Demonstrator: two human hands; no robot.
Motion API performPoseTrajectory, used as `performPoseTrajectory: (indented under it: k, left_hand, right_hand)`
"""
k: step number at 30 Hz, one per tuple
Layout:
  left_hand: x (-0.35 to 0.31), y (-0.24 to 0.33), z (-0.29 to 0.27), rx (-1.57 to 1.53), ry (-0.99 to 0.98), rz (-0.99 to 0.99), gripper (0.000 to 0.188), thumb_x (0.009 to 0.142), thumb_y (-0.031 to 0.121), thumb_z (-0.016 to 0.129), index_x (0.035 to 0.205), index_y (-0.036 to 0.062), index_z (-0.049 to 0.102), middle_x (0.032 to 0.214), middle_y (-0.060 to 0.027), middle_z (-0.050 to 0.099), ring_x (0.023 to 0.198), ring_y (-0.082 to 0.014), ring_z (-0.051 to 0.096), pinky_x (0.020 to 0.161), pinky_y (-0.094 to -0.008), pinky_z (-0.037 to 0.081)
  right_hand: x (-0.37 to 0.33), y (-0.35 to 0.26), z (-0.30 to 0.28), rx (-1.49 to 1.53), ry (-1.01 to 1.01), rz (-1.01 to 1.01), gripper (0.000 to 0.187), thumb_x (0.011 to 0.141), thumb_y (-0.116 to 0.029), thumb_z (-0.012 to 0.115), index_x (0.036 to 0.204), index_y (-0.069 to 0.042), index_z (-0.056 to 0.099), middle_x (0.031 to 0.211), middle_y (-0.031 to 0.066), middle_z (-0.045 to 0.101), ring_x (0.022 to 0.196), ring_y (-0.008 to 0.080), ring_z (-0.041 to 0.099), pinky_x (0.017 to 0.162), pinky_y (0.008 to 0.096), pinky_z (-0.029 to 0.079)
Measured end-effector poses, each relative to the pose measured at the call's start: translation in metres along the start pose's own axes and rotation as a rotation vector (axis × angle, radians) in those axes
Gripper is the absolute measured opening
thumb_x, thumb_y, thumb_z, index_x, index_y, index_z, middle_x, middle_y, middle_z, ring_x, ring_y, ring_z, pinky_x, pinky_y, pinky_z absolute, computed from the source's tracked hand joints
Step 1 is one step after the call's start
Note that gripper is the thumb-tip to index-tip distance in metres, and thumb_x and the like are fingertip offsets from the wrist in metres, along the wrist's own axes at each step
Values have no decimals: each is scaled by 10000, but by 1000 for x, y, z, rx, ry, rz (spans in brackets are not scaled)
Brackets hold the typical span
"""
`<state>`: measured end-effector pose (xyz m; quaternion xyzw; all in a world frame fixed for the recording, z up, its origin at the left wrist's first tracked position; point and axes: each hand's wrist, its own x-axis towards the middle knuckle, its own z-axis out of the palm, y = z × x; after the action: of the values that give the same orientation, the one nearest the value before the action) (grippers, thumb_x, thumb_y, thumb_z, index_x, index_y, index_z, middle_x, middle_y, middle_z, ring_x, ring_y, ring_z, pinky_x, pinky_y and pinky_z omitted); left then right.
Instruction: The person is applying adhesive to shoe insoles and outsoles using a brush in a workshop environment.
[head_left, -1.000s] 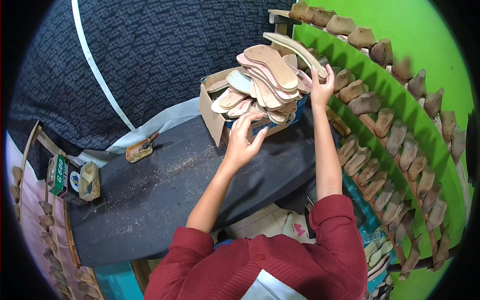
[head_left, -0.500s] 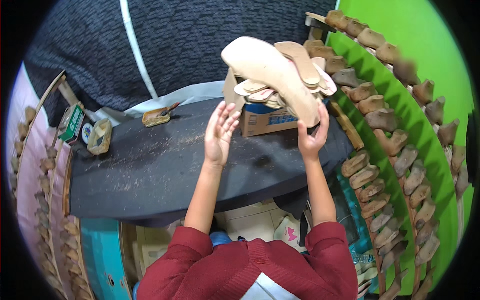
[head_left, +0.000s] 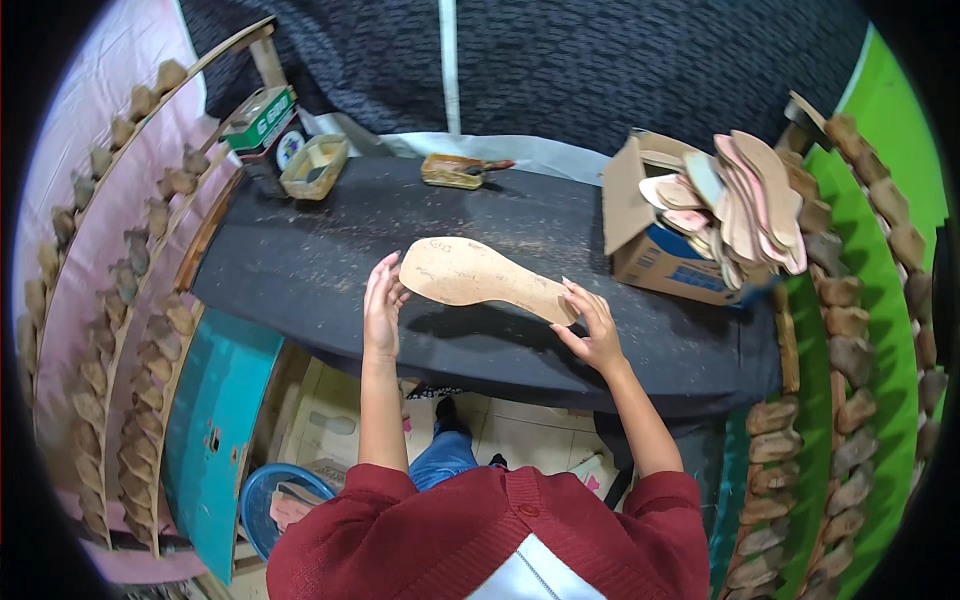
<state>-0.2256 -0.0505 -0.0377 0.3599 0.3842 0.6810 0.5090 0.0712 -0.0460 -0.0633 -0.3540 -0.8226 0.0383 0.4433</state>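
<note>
A tan, sole-shaped insole board (head_left: 485,275) with handwritten marks is held level above the dark table. My right hand (head_left: 595,328) pinches its narrow heel end between thumb and fingers. At the wide toe end, my left hand (head_left: 382,305) has its fingers loosely stretched beside the rim; whether they press on it is hard to tell. An open cardboard box (head_left: 628,205) stands at the right of the table, and a heap of similar insoles (head_left: 745,200) spills over its top.
The black-covered table (head_left: 300,270) carries wood-coloured scraps. At its back are a yellowish tray (head_left: 452,172) with a tool, a basket (head_left: 314,168) and a green box (head_left: 262,118). Racks of shoe lasts (head_left: 850,350) line both sides. A blue basin (head_left: 262,510) sits low left.
The insole has come away from the box toward me, turning to lie crosswise between my hands. My view has shifted left, and both hands have come lower.
</note>
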Motion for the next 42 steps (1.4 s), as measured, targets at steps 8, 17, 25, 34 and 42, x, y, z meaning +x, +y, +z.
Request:
performPoseTrajectory:
  k: [8, 17, 25, 34, 42]
  left_hand:
    - [19, -13, -75, 341, 84, 37, 297, 837, 189, 470, 1075, 15, 441, 986, -54, 504, 925, -99, 460, 821, -235, 352]
    - [65, -9, -116, 1193, -33, 200, 450, 747, 278, 569, 1123, 74, 429, 1016, -118, 534, 1012, -246, 460, 879, -372, 291]
    - [101, 6, -134, 1445, -250, 458, 556, 681, 343, 612, 1137, 81, 430, 1154, -108, 444, 1099, -271, 375, 910, -398, 241]
    - [132, 10, -147, 1374, -513, 482, 853, 438, 450, 736, 1159, 114, 428, 1167, -63, 453, 1147, -279, 330, 937, -457, 190]
    - [152, 13, -139, 1284, -613, 411, 889, 389, 434, 752, 1165, 137, 435, 1097, -35, 499, 1055, -235, 376, 898, -375, 217]
  right_hand:
    - [47, 16, 60, 65, -229, 22, 428, 633, -196, 662, 1007, -60, 505, 1113, 99, 507, 978, 241, 500, 821, 327, 353]
    - [84, 27, 107, 46, -398, 81, 460, 638, -205, 656, 1041, -60, 489, 1120, 108, 495, 1031, 264, 454, 864, 344, 309]
    - [114, 28, 118, -65, -451, 110, 474, 698, -266, 607, 1098, -63, 451, 1136, 115, 463, 1088, 274, 391, 900, 375, 274]
    - [135, 74, 145, 49, -29, 441, 196, 795, -168, 506, 669, -19, 530, 717, 87, 535, 861, 231, 518, 740, 326, 361]
    - [162, 133, 163, 112, 65, 731, 501, 747, -228, 589, 1143, -26, 359, 1046, 148, 412, 850, 205, 503, 718, 283, 424]
